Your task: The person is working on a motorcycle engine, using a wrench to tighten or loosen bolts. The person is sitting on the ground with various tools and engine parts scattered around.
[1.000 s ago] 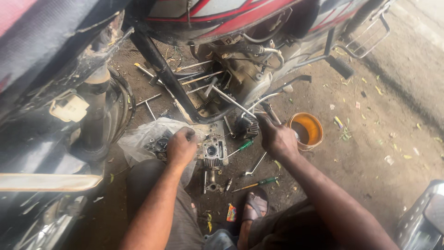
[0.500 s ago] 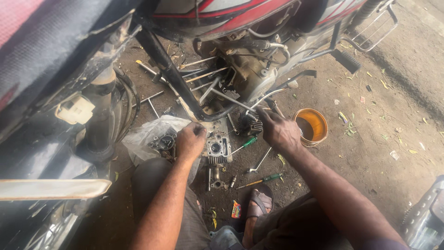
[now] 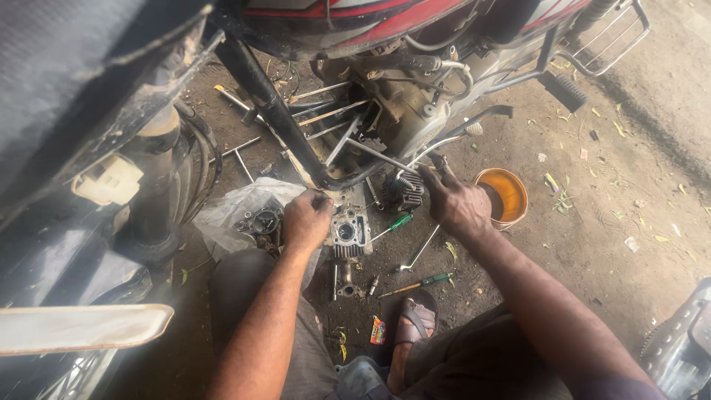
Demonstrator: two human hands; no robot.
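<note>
My left hand (image 3: pixel 307 218) is curled into a loose fist at the bottom of the motorcycle's black frame tube (image 3: pixel 275 118). It touches the top left edge of a grey cylinder head (image 3: pixel 349 233) lying on the dirt. What its fingers pinch is hidden. My right hand (image 3: pixel 459 201) grips the right side of a dark finned cylinder (image 3: pixel 404 189) under the engine (image 3: pixel 404 104). Its fingertips reach up towards a chrome lever (image 3: pixel 452 137).
An orange bowl (image 3: pixel 511 194) stands right of my right hand. Two green-handled screwdrivers (image 3: pixel 398 221) (image 3: pixel 435 279), a bent wrench (image 3: pixel 418 250) and long studs (image 3: pixel 326 115) lie about. A clear plastic bag with parts (image 3: pixel 248 211) sits to the left. My sandalled foot (image 3: pixel 416 320) is below.
My left hand has moved up and right from the plastic bag to the frame tube's base beside the cylinder head. My right hand stays at the finned cylinder.
</note>
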